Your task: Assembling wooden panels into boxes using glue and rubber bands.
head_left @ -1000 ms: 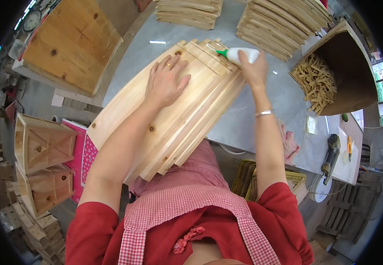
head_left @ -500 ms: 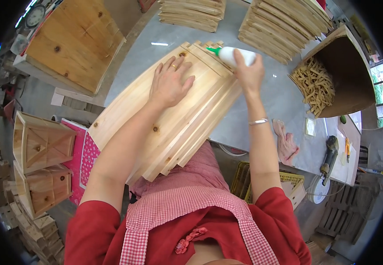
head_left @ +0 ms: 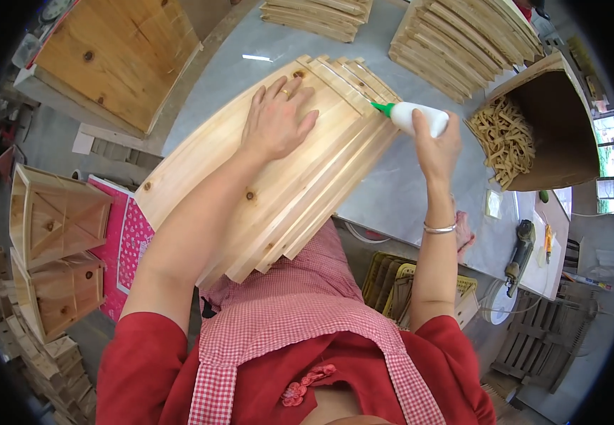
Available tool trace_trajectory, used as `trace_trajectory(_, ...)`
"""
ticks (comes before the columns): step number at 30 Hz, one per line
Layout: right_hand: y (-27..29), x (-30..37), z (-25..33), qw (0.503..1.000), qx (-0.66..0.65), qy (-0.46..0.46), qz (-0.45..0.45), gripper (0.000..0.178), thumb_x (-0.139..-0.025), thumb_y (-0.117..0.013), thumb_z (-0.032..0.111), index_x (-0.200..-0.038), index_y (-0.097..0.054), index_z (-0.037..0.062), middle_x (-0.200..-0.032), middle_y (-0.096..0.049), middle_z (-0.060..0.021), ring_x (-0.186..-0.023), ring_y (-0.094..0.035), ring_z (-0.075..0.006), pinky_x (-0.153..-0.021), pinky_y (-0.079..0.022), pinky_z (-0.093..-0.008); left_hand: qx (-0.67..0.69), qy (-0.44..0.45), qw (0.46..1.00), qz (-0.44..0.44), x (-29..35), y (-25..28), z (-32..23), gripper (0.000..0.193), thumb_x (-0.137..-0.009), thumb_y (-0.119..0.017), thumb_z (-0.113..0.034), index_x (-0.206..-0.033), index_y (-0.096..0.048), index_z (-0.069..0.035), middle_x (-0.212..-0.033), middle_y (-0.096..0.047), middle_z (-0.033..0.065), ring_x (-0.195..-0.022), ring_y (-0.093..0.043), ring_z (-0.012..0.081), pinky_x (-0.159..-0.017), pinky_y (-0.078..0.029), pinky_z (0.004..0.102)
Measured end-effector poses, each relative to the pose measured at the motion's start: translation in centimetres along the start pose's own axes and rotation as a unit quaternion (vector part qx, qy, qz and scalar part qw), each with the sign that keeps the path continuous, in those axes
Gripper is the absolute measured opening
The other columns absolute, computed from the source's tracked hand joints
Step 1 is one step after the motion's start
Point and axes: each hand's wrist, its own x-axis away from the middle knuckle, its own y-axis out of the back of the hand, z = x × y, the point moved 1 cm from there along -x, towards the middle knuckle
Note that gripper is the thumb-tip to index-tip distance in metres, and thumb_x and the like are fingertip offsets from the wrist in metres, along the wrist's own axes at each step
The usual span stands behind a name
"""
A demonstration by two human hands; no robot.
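A fanned stack of pale wooden panels [head_left: 215,170] lies slantwise before me, its near corner over my lap. Thin strips [head_left: 339,88] cross the far ends of the panels. My left hand [head_left: 276,124] rests flat on the top panel, fingers spread. My right hand [head_left: 438,149] grips a white glue bottle [head_left: 407,117] with a green nozzle, tilted so its tip points left at the right end of a strip. A thin whitish line shows along the strip.
Stacked slatted panels [head_left: 463,49] stand at the back of the grey table [head_left: 392,173]. A cardboard box [head_left: 562,120] of tan strips lies on its side at right, near a power tool [head_left: 519,248]. Wooden planter boxes [head_left: 63,219] stand at left, with a large wooden box [head_left: 119,60] behind.
My right hand has moved the glue bottle right and nearer, from the strip's left part to its right end. My left hand stays on the top panel.
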Motion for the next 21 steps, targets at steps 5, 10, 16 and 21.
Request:
trace_trajectory(5, -1.9, 0.2, 3.0, 0.958, -0.211, -0.189, 0.042, 0.054, -0.079, -0.077, 0.039, -0.105, -0.058, -0.0051, -0.094, -0.067, -0.0226, -0.087, -0.067, -0.0335, -0.079, -0.052, -0.0426, 0.012, 0.020, 1.000, 0.005, 0.0, -0.1, -0.1, 0.054, -0.090, -0.058, -0.038, -0.134, -0.052, -0.007, -0.145, -0.045, 0.0146, -0.137, -0.037, 0.0316, -0.114, -0.026, 0.0485)
trace_trajectory(10, -9.2, -0.4, 5.6, 0.984, -0.173, -0.041, 0.005, 0.055, -0.077, -0.078, 0.038, -0.105, -0.058, -0.0053, -0.094, -0.067, -0.0237, -0.087, -0.067, -0.0353, -0.079, -0.052, -0.0420, 0.022, 0.026, 0.999, 0.013, -0.1, -0.2, -0.3, 0.061, -0.089, -0.058, -0.040, -0.134, -0.048, -0.001, -0.145, -0.044, 0.0149, -0.139, -0.035, 0.0293, -0.116, -0.024, 0.0490)
trace_trajectory(16, -9.1, -0.8, 6.8, 0.994, -0.107, -0.002, 0.012, 0.052, -0.077, -0.077, 0.033, -0.107, -0.057, -0.0048, -0.095, -0.067, -0.0255, -0.088, -0.067, -0.0383, -0.080, -0.052, -0.0423, 0.041, 0.023, 0.999, 0.000, 0.1, -0.5, -0.1, 0.059, -0.089, -0.059, -0.040, -0.132, -0.051, -0.001, -0.144, -0.046, 0.0152, -0.138, -0.036, 0.0294, -0.115, -0.025, 0.0497)
trace_trajectory(21, -3.4, 1.7, 3.4, 0.997, -0.031, 0.066, -0.007, 0.051, -0.077, -0.076, 0.031, -0.109, -0.057, -0.0046, -0.092, -0.068, -0.0257, -0.084, -0.068, -0.0370, -0.077, -0.053, -0.0433, 0.018, 0.011, 1.000, -0.014, -0.1, -0.2, 0.2, 0.060, -0.089, -0.059, -0.040, -0.134, -0.052, -0.001, -0.142, -0.047, 0.0175, -0.133, -0.042, 0.0312, -0.114, -0.028, 0.0464)
